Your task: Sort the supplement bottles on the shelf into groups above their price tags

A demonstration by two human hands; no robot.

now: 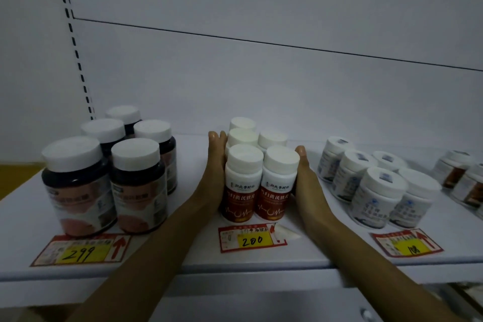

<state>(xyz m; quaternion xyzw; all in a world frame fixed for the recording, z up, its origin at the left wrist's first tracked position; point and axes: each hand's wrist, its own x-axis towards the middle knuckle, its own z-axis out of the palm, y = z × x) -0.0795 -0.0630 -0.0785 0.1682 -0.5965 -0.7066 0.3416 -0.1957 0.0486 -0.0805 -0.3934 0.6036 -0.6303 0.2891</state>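
Nearest, at the shelf (pixel 248 264) lip, the 200 price tag (pixel 251 239). Just behind it, red-label bottles (pixel 261 188) bunched upright, pressed between left hand (pixel 215 167) and right hand (pixel 305 178), fingers straight, palms flat against the sides, nothing clutched. Squeeze evenly, low on the bodies, keeping rows square to that tag; probably nearly finished. Left of the tag, dark jars (pixel 104 180); right of it, white tubs (pixel 373 188), both near enough to nudge.
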